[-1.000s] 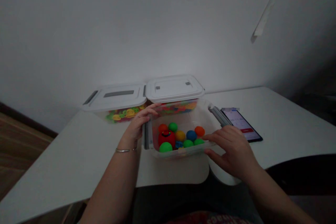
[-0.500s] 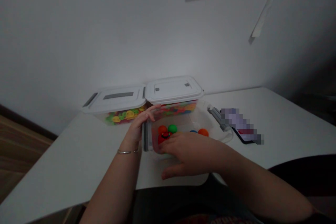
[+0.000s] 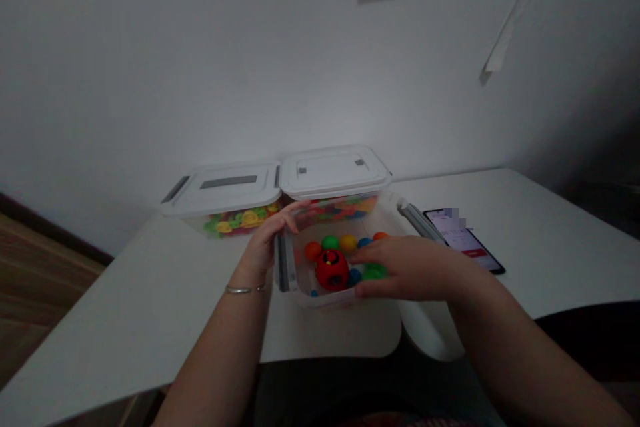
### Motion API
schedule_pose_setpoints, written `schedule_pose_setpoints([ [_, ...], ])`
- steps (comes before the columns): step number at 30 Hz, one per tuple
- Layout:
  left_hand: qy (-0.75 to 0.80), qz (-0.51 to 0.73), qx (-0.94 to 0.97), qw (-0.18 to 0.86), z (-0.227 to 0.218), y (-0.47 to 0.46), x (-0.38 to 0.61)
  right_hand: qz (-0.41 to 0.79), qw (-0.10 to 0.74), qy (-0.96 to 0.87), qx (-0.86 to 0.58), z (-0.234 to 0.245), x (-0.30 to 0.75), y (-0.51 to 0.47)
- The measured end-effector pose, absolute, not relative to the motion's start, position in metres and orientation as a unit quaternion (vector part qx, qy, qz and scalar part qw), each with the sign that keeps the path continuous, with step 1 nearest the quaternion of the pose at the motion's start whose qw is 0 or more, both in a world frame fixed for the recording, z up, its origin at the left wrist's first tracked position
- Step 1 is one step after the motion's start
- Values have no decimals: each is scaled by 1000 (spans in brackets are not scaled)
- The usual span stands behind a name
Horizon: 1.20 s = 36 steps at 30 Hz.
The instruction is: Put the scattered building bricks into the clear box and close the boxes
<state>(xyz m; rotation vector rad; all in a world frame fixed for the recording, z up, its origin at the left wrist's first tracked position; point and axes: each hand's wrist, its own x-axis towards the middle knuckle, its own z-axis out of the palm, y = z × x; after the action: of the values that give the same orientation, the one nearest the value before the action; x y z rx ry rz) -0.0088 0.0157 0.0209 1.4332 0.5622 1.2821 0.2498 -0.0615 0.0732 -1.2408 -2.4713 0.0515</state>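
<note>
A clear plastic storage box (image 3: 320,301) with grey side clips stands uncovered before me. My left hand (image 3: 267,240) grips its left wall, fingers hooked over the rim. Inside, a large red ball (image 3: 333,272) with dark round openings lies near the left end. Around it are an orange ball (image 3: 313,251), a green ball (image 3: 330,243), a yellow ball (image 3: 348,243) and a blue ball (image 3: 354,276). My right hand (image 3: 400,268) reaches over the box's right part, fingers stretched and apart, beside a green piece (image 3: 374,271). It partly hides the contents there.
Behind are two lidded boxes: the left box (image 3: 227,187) and the right box (image 3: 335,170), both with colourful pieces inside. A phone (image 3: 467,237) lies to the right on the white table (image 3: 540,233). A white rounded panel (image 3: 435,333) shows below my right forearm.
My right hand has moved right and slightly up, away from the red ball. The red ball and more balls are now uncovered. My left hand stays on the box wall.
</note>
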Motion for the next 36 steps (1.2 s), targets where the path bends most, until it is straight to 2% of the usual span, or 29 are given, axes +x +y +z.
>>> schedule_pose_setpoints([
  [2, 235, 538, 606, 537, 20, 17, -9, 81, 160, -878, -445, 82, 260, -58],
  [3, 236, 539, 606, 536, 20, 17, -9, 89, 176, -862, -467, 86, 266, -56],
  [7, 240, 545, 601, 533, 18, 20, -13, 66, 325, -773, -541, 93, 295, -45],
  [10, 222, 562, 587, 539, 16, 22, -17, 78, 392, -708, -582, 80, 310, -36],
  [14, 241, 567, 570, 543, 16, 24, -21, 136, 426, -723, -527, 54, 310, -28],
  [19, 281, 567, 566, 528, 17, 24, -21, 117, 474, -707, -512, 34, 303, -28],
  [26, 257, 624, 596, 434, 29, 22, -30, 121, 435, -703, -550, 52, 311, -38],
  [29, 247, 668, 646, 274, 33, 20, -36, 88, 423, -704, -564, 64, 319, -31],
  [32, 262, 608, 741, 116, 35, 20, -39, 34, 426, -715, -553, 68, 328, -7],
  [34, 253, 541, 796, 103, 36, 21, -40, 6, 417, -737, -531, 65, 334, 15],
  [36, 228, 511, 816, 142, 36, 23, -40, -13, 393, -768, -505, 58, 338, 37],
])
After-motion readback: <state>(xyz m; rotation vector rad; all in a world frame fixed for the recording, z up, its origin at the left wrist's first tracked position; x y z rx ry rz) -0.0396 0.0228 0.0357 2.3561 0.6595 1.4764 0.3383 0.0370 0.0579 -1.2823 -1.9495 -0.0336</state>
